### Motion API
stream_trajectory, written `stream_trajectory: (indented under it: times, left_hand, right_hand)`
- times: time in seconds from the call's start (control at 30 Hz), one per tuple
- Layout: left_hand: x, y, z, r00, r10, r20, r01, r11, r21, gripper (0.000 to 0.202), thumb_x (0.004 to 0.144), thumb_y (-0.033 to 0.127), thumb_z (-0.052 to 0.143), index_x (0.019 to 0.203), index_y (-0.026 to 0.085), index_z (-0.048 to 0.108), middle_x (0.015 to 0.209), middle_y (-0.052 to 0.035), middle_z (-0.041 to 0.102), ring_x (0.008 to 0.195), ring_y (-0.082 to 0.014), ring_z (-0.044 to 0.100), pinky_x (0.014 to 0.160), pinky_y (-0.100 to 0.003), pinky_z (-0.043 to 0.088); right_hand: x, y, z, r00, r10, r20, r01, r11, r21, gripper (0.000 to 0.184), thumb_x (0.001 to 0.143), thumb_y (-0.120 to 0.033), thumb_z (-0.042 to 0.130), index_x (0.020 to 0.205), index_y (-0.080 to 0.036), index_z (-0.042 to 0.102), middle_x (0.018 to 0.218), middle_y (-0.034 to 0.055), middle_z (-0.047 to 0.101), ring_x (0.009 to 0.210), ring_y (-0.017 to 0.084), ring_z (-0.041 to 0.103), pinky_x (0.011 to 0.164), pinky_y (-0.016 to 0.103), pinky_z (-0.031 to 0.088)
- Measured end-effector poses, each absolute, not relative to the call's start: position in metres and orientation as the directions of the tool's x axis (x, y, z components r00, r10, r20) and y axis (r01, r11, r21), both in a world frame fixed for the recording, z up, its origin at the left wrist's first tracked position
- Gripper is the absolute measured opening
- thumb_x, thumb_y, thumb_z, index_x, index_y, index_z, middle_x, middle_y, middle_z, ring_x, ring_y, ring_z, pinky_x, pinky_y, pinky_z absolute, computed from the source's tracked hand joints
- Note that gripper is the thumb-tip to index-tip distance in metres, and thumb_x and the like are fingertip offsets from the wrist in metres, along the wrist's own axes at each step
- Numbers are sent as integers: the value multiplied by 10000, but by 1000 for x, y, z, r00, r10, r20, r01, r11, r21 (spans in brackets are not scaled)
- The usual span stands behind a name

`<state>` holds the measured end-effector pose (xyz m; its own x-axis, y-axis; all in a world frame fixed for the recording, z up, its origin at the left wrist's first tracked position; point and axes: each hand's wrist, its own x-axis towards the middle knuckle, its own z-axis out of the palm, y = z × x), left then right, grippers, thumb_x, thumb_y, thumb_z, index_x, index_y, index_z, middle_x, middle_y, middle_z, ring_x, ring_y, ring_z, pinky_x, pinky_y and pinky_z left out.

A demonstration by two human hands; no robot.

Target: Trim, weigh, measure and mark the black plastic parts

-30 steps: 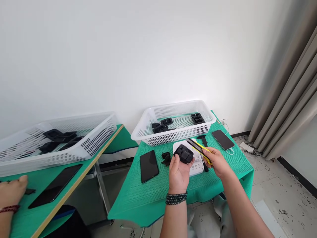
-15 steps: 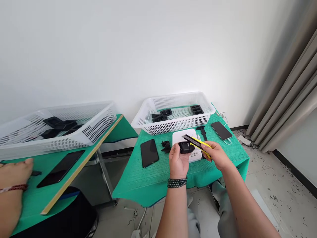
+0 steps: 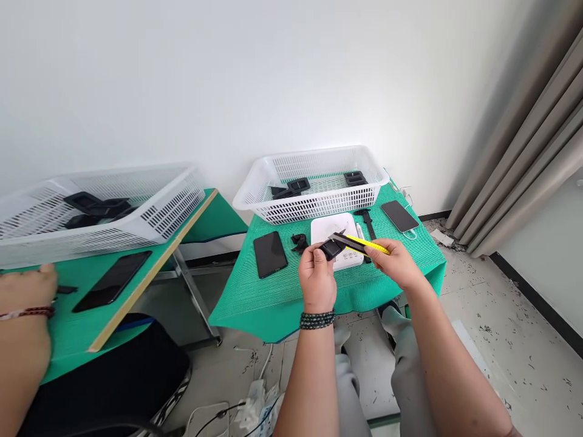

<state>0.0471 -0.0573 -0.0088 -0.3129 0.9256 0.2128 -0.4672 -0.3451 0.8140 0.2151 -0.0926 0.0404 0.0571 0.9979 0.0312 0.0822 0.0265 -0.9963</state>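
My left hand (image 3: 317, 271), with a beaded bracelet at the wrist, is closed on a small black rectangular part (image 3: 331, 249). A yellow utility knife (image 3: 367, 243) is gripped in my right hand (image 3: 392, 262), its blade lying over the top of the black part. Both are held above a white digital scale (image 3: 324, 226) on the green-covered table. Left of the scale lies an irregular black piece (image 3: 299, 243). Black calipers (image 3: 368, 224) rest to its right, partly hidden by the knife and my hand.
A white basket (image 3: 319, 206) with black parts stands behind the scale. Phones lie at the left (image 3: 270, 255) and right (image 3: 399, 216). On the neighbouring table are another basket (image 3: 98, 232), a phone (image 3: 112, 281) and a co-worker's hand (image 3: 27, 288). Cables and a power strip (image 3: 252, 403) lie below.
The view has tilted down, so the tables appear higher. My left hand has turned the black part to a slant, and the knife blade has come down across it.
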Motion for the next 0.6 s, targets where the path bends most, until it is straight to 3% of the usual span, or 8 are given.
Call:
stream_trajectory:
  times: [0.1,0.17,0.27,0.37,0.5,0.6]
  left_hand:
    - [46,-63,-8,-310,930,198,-508,-338,792,485,737,645,852,904,215,702,963,-54,722,960,-190,704,855,-325,613]
    - [45,-65,-8,-316,935,159,-559,-319,766,502,702,649,876,870,211,698,970,-61,733,977,-205,710,884,-362,620]
    - [44,-64,-9,-353,934,57,-628,-282,725,550,663,681,885,856,201,697,963,-78,752,997,-240,727,936,-457,619]
    - [41,-62,-11,-399,916,-51,-681,-259,685,488,784,655,814,947,206,715,1047,-110,770,1115,-273,727,1021,-526,582]
    - [37,-61,-11,-403,911,-90,-726,-259,637,416,924,606,687,1023,203,725,1233,-148,748,1289,-285,669,1121,-527,528]
    - [34,-60,-12,-402,912,-82,-732,-267,626,442,928,625,669,1042,203,735,1283,-151,737,1324,-284,649,1139,-507,521]
  right_hand:
    - [217,-93,38,267,956,117,204,63,-977,388,775,-579,655,754,-191,661,622,-7,510,572,136,413,511,281,278]
    - [217,-92,35,327,938,113,153,65,-986,389,783,-585,651,739,-200,623,621,-10,507,547,127,399,498,279,275]
    - [215,-90,31,218,976,18,-87,38,-996,419,769,-622,673,781,-215,575,613,-34,502,476,101,381,462,266,269]
    - [212,-86,25,150,988,-40,-222,-6,-975,425,728,-597,721,841,-225,549,640,-51,512,456,82,386,439,239,242]
    - [210,-78,11,125,986,-111,-255,-76,-964,397,744,-524,715,944,-230,540,707,-48,542,488,87,414,442,222,258]
    - [212,-70,-2,213,971,-109,-133,-82,-988,366,826,-488,640,1064,-220,567,805,-18,585,554,113,469,490,247,356]
